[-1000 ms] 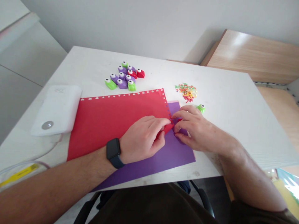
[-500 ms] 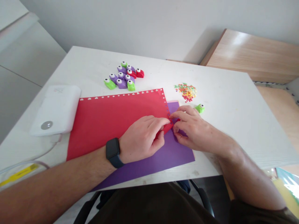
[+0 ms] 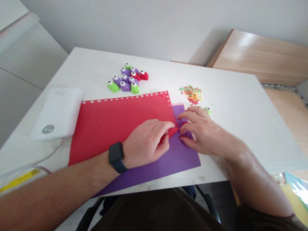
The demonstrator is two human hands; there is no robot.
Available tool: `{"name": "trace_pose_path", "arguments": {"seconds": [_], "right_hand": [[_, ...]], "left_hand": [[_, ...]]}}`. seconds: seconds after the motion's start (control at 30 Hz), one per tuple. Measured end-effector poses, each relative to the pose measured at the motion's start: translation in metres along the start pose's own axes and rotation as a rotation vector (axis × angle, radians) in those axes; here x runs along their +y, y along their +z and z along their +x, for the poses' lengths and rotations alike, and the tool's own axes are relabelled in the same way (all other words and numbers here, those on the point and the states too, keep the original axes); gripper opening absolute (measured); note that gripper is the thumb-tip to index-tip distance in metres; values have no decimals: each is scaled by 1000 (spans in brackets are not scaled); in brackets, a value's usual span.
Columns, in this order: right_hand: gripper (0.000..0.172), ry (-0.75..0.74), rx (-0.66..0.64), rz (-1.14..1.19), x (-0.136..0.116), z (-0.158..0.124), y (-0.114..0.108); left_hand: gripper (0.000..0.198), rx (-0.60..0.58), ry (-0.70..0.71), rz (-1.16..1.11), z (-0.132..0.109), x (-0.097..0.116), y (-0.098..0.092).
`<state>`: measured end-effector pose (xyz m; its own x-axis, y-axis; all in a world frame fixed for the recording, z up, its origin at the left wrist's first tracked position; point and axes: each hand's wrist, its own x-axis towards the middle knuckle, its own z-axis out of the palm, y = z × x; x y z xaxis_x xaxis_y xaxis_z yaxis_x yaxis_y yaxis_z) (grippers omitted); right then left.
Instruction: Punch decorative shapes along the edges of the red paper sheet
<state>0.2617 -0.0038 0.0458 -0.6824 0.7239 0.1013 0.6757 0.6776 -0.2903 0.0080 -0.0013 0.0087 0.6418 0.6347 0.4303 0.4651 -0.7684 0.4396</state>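
Red paper [image 3: 113, 118] lies across the white surface [image 3: 235, 109], small shapes punched along its far and right edges, purple showing through some of the holes. My left fingers [image 3: 166, 125] close in a pinch on the paper near its right edge, where part of it is folded up. My right fingers [image 3: 192, 127] stand curled and parted just beside that edge, over the purple sheet [image 3: 154, 175] that lies partly beneath the red; between them shows a small red piece [image 3: 184, 123], mostly hidden, and I cannot tell whether they grip it. Just beyond my right fingers sits a green punch [image 3: 207, 110], partly covered; farther back lies a loose heap of confetti [image 3: 192, 93] in red, green, orange and yellow. Past the paper's far edge, a cluster of punches [image 3: 125, 79] in purple, green and red shows white, star-marked tops. At left, a white device [image 3: 60, 112] with a grey oval rests just beside the paper, a cable [image 3: 56, 149] at its near side and a yellow tag [image 3: 19, 181] closer to me. I wear a dark watch [image 3: 116, 154] on the left.
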Motion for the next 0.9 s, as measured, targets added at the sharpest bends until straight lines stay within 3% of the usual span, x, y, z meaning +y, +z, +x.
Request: {"name": "trace_pose_path", "arguments": {"seconds": [0.63,0.9], "right_hand": [[12,-14,-75,32,-5,3,-2],[11,-35,-25,-4,-5,5,4]], "left_hand": [[27,-11,-2,8,1,1,-1],[28,-8,-6,-5,0,0,-1]]}}
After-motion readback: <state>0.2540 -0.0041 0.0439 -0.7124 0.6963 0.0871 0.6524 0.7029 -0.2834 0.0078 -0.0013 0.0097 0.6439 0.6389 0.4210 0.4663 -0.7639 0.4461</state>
